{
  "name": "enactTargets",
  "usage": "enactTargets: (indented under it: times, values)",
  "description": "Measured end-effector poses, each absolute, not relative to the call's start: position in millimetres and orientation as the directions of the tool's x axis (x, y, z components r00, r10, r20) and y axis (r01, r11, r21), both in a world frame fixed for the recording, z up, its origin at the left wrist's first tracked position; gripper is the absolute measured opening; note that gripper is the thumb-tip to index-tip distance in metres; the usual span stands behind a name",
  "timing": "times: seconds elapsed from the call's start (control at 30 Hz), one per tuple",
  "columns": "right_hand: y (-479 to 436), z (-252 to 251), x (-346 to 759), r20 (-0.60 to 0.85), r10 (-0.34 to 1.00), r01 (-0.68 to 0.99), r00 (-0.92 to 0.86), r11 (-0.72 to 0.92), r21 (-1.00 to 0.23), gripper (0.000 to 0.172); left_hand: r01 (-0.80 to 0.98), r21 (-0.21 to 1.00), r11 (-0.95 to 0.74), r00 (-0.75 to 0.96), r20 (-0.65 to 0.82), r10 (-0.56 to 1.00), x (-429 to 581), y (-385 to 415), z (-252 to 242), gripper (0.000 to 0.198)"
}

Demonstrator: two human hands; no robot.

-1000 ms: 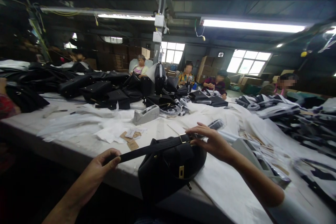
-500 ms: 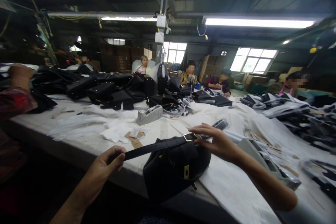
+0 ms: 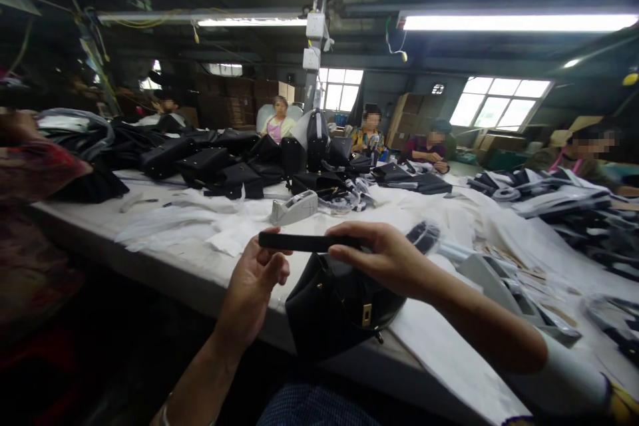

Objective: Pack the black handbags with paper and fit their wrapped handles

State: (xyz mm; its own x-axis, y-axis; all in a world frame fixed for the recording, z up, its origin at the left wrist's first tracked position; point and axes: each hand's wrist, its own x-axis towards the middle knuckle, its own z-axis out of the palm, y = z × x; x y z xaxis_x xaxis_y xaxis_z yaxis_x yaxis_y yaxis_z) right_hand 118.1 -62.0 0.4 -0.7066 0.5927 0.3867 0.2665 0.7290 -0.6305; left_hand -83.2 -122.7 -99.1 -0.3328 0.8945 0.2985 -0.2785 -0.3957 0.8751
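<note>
A black strap (image 3: 299, 243) is stretched level between my two hands, above a black handbag (image 3: 319, 319). My left hand (image 3: 257, 276) has its fingers closed on the strap's left end. My right hand (image 3: 382, 253) pinches the strap farther right, and its fingers cover the rest of it, so the buckle is hidden. The handbag rests at the table's front edge, with a gold clasp (image 3: 367, 315) on its side. My right hand partly hides the bag's top.
Grey tape dispensers stand behind the strap (image 3: 294, 208) and to the right (image 3: 519, 299). Black bags (image 3: 204, 163) are heaped across the white table (image 3: 164, 256). Wrapped straps (image 3: 559, 213) pile up at right. A co-worker's sleeve (image 3: 44, 170) is at far left; several people sit opposite.
My left hand has come up and right, and my right hand has slid left along the strap, so they are closer together. The buckle has gone out of sight, and the strap lies more level.
</note>
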Motion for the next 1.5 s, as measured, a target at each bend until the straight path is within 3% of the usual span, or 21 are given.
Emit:
enactTargets:
  times: [0.07,0.17,0.3,0.43,0.5,0.6,0.67,0.73,0.9,1.03,1.1,1.2,1.27,1.33,1.4,1.5]
  values:
    - [-59,-1,120,0.378,0.616,0.288,-0.691,0.715,-0.637,0.020,-0.364,0.859,-0.360,-0.361,0.226,0.905,-78,-120,-111,0.039]
    - [-57,-10,118,0.369,0.565,0.316,-0.738,0.772,-0.551,0.021,-0.421,0.834,-0.357,-0.494,0.119,0.861,-72,-122,-127,0.028]
    - [-63,-35,119,0.525,0.518,0.359,-0.675,0.853,-0.380,0.041,-0.398,0.847,-0.352,-0.528,0.102,0.843,-71,-142,-139,0.050]
    - [-79,-63,139,0.594,0.578,0.437,-0.559,0.814,-0.382,0.015,-0.334,0.873,-0.357,-0.517,0.147,0.843,-78,-157,-140,0.047]
    - [-84,-71,148,0.615,0.566,0.435,-0.549,0.822,-0.367,0.014,-0.165,0.913,-0.374,-0.526,0.239,0.816,-78,-156,-139,0.039]
    - [-82,-73,151,0.671,0.463,0.414,-0.579,0.876,-0.247,0.022,0.270,0.901,-0.340,-0.439,0.430,0.789,-73,-144,-142,0.020]
    - [-76,-69,146,0.632,0.429,0.413,-0.646,0.892,-0.184,0.029,0.475,0.827,-0.302,-0.313,0.479,0.820,-69,-135,-149,0.028]
    - [-69,-66,139,0.544,0.438,0.414,-0.716,0.893,-0.176,0.033,0.546,0.785,-0.294,-0.203,0.464,0.862,-69,-131,-158,0.028]
    - [-65,-54,126,0.380,0.496,0.399,-0.781,0.864,-0.308,0.032,0.560,0.732,-0.387,-0.141,0.544,0.827,-84,-135,-150,0.023]
    - [-70,-23,121,0.316,0.482,0.207,-0.817,0.757,-0.619,0.032,0.636,0.505,-0.583,-0.043,0.778,0.627,-84,-136,-99,0.027]
    - [-69,-5,123,0.279,0.510,0.146,-0.814,0.643,-0.752,0.031,0.630,0.460,-0.625,-0.016,0.813,0.582,-79,-132,-77,0.032]
    - [-60,15,135,0.251,0.600,0.085,-0.760,0.474,-0.877,0.036,0.445,0.638,-0.628,-0.106,0.734,0.671,-74,-125,-65,0.032]
    - [-55,21,144,0.277,0.656,0.023,-0.702,0.410,-0.912,0.036,0.167,0.763,-0.624,-0.208,0.646,0.735,-73,-121,-68,0.029]
    - [-52,24,151,0.284,0.663,-0.013,-0.693,0.383,-0.924,0.037,-0.071,0.796,-0.602,-0.275,0.564,0.778,-71,-118,-71,0.029]
    - [-54,28,153,0.251,0.610,-0.005,-0.752,0.375,-0.927,0.041,-0.104,0.820,-0.563,-0.282,0.518,0.808,-68,-115,-72,0.028]
    - [-61,36,154,0.180,0.532,0.046,-0.827,0.384,-0.922,0.041,0.045,0.835,-0.548,-0.230,0.543,0.808,-61,-112,-69,0.031]
